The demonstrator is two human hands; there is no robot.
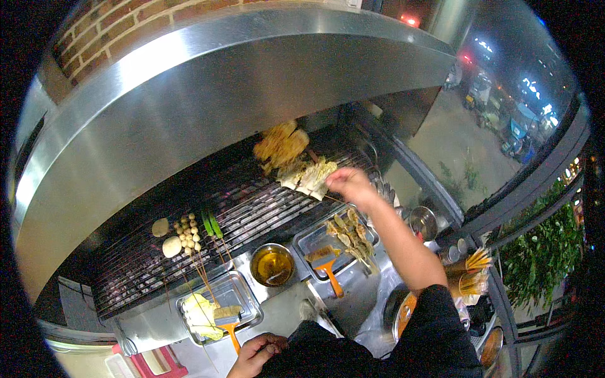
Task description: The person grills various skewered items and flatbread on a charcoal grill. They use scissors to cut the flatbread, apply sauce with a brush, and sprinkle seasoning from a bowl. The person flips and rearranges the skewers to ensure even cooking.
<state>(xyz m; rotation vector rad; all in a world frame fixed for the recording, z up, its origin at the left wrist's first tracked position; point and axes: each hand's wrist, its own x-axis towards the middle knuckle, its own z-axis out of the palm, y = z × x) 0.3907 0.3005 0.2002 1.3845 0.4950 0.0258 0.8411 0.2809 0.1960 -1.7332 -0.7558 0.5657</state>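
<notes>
My right hand (352,184) reaches over the back right of the charcoal grill (264,212), its fingertips pinched at the edge of skewered cabbage leaves (309,178). Browned skewered food (281,144) lies just behind the cabbage. My left hand (260,352) is low in front, fingers curled, near the orange handle of a basting brush (229,321); whether it holds anything is unclear. That brush rests in a steel tray with pale cabbage leaves (201,314). Skewers of small balls (188,231), round pale slices (171,246) and green okra-like pods (211,224) lie on the left grate.
A steel bowl of oil (272,264) stands between the trays. The right tray (307,241) holds another brush (328,267) and skewered food (350,234). A metal hood (236,94) overhangs the grill. Cups of bundled sticks (475,276) stand at right.
</notes>
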